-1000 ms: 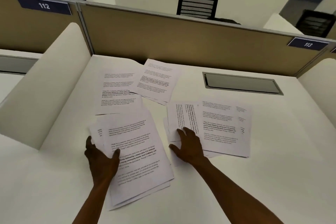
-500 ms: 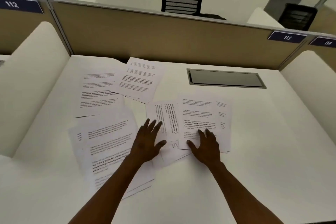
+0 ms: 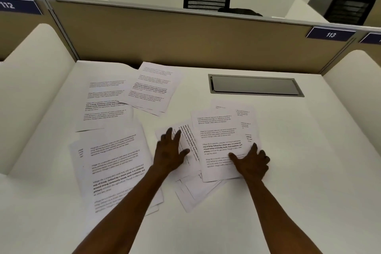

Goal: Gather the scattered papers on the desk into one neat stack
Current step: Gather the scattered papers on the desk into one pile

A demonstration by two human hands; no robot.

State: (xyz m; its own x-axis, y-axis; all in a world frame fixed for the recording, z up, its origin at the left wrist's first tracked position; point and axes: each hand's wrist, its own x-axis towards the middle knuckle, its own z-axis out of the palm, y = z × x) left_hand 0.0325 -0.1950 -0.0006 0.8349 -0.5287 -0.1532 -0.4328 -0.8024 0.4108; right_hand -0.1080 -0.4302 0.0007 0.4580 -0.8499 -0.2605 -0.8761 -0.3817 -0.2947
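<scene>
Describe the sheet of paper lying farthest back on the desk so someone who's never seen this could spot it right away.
Start at the tan partition behind the white desk. Just in front of it, left of the grey metal hatch set in the desk, lies the farthest sheet. It is tilted clockwise, overlaps the right edge of a straighter sheet, and neither hand touches it.

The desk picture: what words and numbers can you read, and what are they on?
"112": blue sign on the partition, far left, partly cut off.
"113": blue sign on the partition, right.
A third blue sign at the right edge: cut off, unreadable.
Printed papers under both hands, and the other sheets: paragraphs, some bold, too small and blurred to read reliably.
</scene>
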